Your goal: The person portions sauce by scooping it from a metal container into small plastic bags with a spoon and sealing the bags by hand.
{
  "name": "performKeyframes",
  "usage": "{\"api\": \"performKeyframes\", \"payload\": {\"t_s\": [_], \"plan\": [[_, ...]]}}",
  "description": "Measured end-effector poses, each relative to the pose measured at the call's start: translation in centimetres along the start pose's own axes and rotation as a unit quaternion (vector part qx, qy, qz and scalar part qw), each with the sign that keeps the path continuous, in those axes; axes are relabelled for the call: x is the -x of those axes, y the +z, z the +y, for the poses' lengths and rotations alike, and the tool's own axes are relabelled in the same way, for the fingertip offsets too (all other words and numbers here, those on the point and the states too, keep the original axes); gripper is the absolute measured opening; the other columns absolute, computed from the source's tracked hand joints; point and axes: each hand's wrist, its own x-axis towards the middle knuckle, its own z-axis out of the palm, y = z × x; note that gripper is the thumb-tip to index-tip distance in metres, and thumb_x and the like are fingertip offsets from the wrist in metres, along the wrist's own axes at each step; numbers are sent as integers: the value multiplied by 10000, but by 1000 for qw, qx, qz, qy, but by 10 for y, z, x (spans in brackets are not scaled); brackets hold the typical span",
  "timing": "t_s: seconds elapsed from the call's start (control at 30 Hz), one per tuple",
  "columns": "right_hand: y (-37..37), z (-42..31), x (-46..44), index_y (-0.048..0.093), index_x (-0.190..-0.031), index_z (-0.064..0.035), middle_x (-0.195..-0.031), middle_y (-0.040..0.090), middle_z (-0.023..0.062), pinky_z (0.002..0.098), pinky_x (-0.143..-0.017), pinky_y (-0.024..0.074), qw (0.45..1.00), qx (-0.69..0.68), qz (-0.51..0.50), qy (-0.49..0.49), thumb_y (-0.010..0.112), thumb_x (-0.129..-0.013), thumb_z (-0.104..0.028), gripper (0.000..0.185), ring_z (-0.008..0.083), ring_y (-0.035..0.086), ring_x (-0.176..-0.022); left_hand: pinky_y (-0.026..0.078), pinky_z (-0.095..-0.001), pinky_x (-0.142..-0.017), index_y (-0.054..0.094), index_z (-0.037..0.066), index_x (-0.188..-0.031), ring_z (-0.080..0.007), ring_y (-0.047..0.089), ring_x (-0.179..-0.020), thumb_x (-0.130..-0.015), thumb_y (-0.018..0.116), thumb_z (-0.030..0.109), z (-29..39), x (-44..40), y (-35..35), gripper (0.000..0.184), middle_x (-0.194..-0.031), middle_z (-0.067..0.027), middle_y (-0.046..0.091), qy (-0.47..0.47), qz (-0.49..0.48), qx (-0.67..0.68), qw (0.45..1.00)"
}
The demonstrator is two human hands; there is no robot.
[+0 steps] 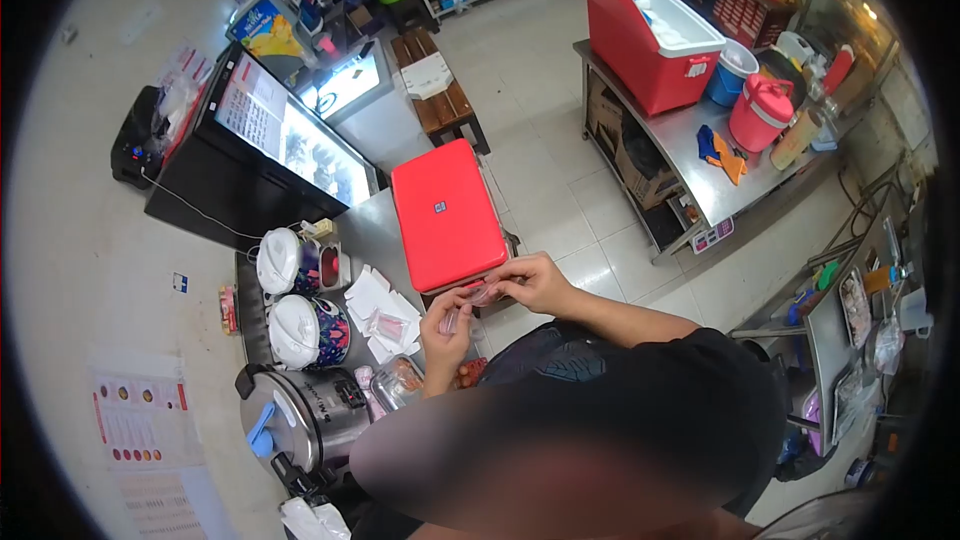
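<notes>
Left hand (446,342): lower centre of frame; grip pinching the clear plastic (451,321), thumb and fingers bent around it.
Right hand (538,284): just right of and above the left; grip closed on the same clear plastic at thumb and fingertips.
Clear plastic: between the two hands, near the lower edge of the red lid (450,215); thin and small in view, probably a bag or wrapper, exact form not resolved.
Red lid: flat, closed, at the right side of the steel tabletop (382,225), centre of frame.
White carton (368,292): opened out on the tabletop, left of the hands; a small clear packet (386,328) lies on it.
Clear tray (399,380): below the carton, orange-brown contents.
Pots: upper floral pot (292,261) and lower floral pot (296,331), both white-lidded, left of the carton.
Steel cooker (305,418): lower left, blue scoop (262,432) resting on top.
Red cooler (655,55): upper right, lid raised, on a separate steel table (705,175).
</notes>
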Motion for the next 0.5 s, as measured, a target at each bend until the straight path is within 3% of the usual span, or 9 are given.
{"api": "performKeyframes", "payload": {"t_s": [0.07, 0.17, 0.5], "plan": [[2, -5, -1, 767, -987, 45, -873, 783, 145, 318, -758, 606, 1000, -23, -5, 4, 737, -898, -28, 119, 204, 772, -821, 510, -279, -754, 690, -33, -986, -128, 641, -829, -933, 709, 2, 3, 2, 3, 66, -908, -77, 694, -57, -6, 52, 997], [6, -4, -5, 767, -973, 46, -880, 780, 145, 315, -750, 613, 1000, 1, -13, -8, 743, -888, -2, 101, 192, 768, -824, 491, -254, -788, 691, -29, -1025, -110, 629, -882, -974, 682, 18, -13, 6, -13, 70, -947, -47, 696, -32, -55, -44, 997], [5, 4, -8, 744, -963, 46, -890, 769, 154, 324, -756, 593, 1000, 14, 0, 18, 740, -884, -21, 104, 207, 757, -817, 496, -252, -709, 675, -36, -1009, -96, 634, -800, -990, 683, 54, -11, -5, -2, 93, -854, -59, 687, -18, 21, -74, 997]]}}
